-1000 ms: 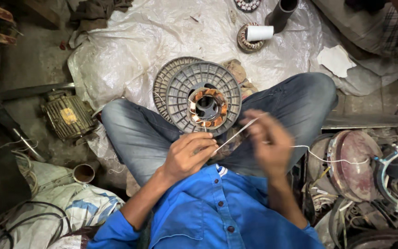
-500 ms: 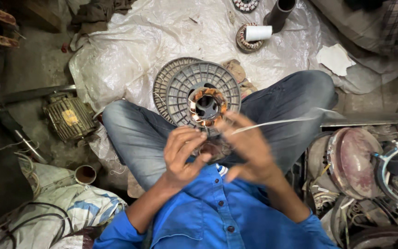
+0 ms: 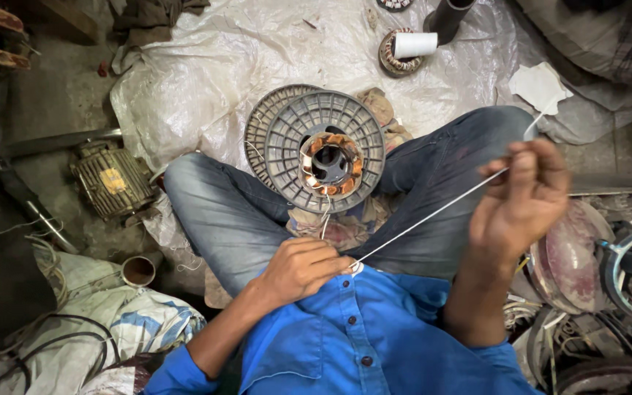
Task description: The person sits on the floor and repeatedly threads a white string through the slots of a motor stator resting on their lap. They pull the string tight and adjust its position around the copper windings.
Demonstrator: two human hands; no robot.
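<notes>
String (image 3: 433, 213) pulled taut between pinching left hand (image 3: 303, 269) near chest and raised right hand (image 3: 521, 199), both grips closed on it; stator (image 3: 330, 162) on lap, steadied for lacing.

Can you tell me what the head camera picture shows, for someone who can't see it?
A seated person pulls a thin white string taut between the left hand and raised right hand, above a grey finned motor stator with copper windings in their lap.

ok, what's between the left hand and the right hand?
In the head view, a taut white string runs from the left hand up to the right hand; behind it lies the jeans-clad leg.
</notes>
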